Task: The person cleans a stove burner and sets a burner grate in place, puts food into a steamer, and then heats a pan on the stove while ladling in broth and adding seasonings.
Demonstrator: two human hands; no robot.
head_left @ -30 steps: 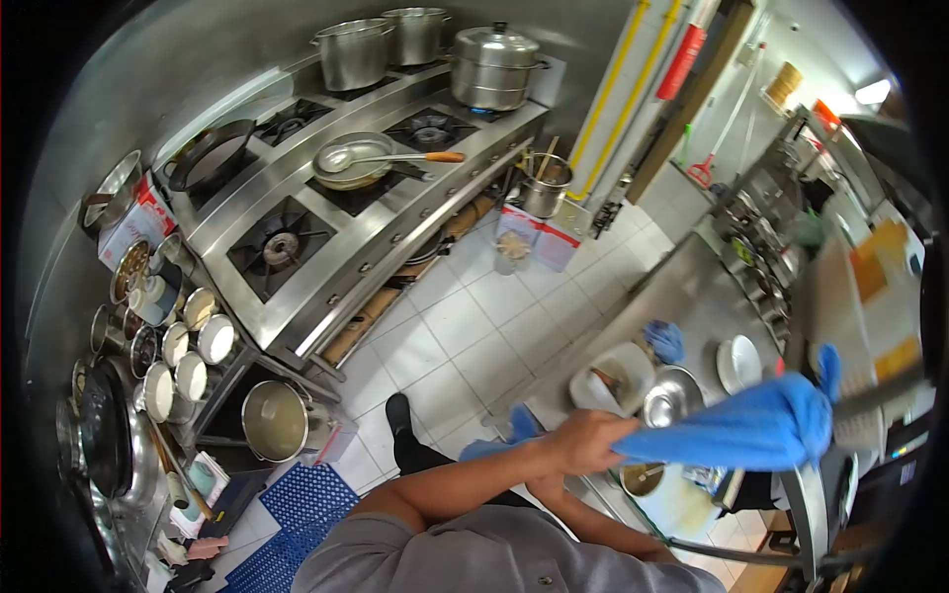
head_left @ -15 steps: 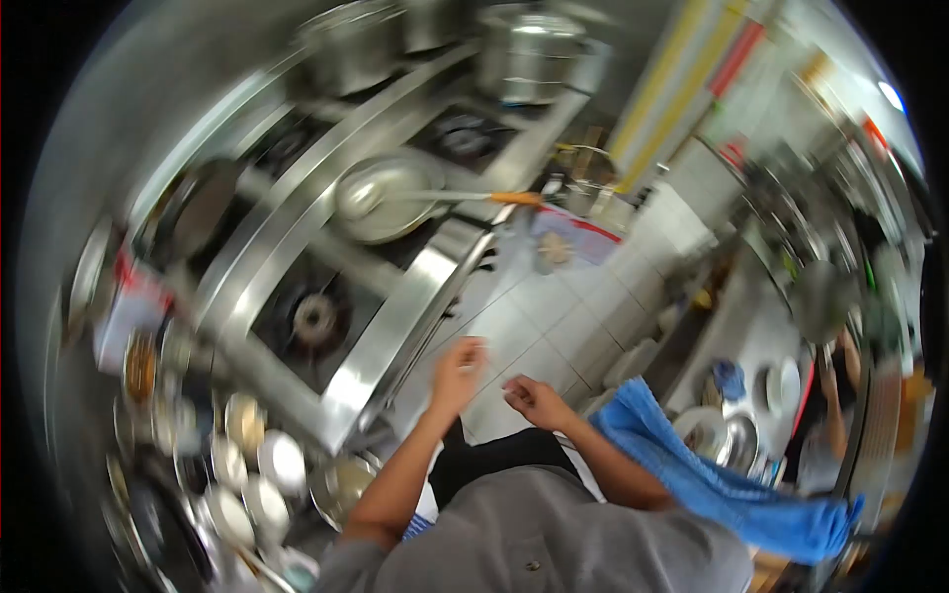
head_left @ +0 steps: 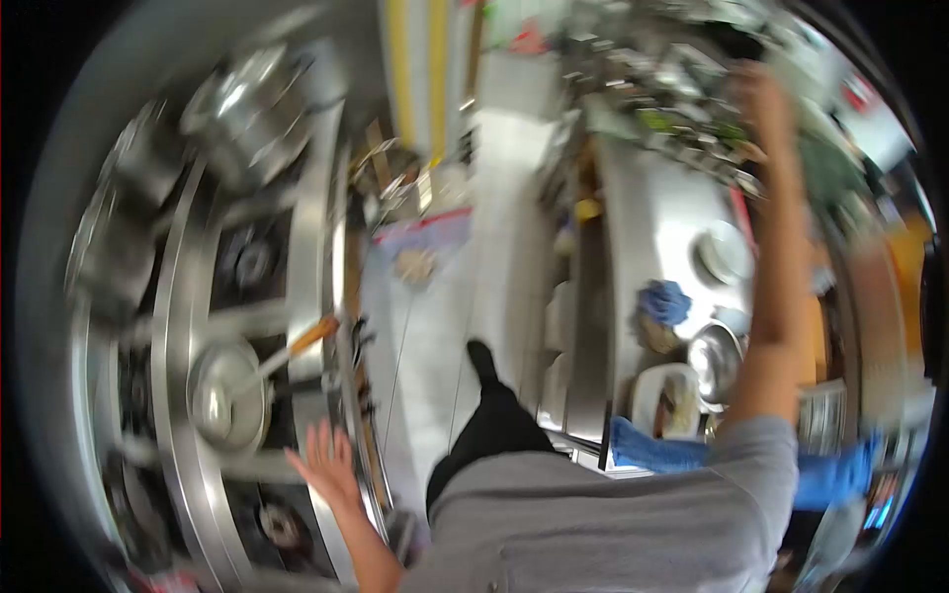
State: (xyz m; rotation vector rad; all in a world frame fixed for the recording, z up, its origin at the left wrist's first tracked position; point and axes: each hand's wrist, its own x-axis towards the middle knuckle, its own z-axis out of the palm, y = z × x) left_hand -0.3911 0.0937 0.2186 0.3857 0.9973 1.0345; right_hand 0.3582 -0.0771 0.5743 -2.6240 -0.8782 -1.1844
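Observation:
My left hand (head_left: 328,466) hangs over the front edge of the stove (head_left: 314,237), fingers spread, with nothing in it. Close to it, a wide pan (head_left: 208,420) sits on the stove, and a ladle with an orange handle (head_left: 314,336) rests across it. My right arm is stretched far forward over the steel counter on the right. At its end my right hand (head_left: 759,99) is smeared by motion beside a cluster of shiny metal items (head_left: 682,99). Whether those fingers hold anything is too blurred to make out.
Large pots (head_left: 247,119) stand at the stove's far end. The steel counter (head_left: 633,217) bears white plates (head_left: 725,252), a crumpled blue cloth (head_left: 664,301), a metal bowl (head_left: 714,364) and a white dish (head_left: 667,395). A blue towel (head_left: 652,450) lies at its near end. Between runs a tiled floor (head_left: 425,346).
The view has turned right, towards the counter. My hands, close together before, are now far apart: the left spread by the stove, the right reaching forward over the counter. One foot has stepped forward.

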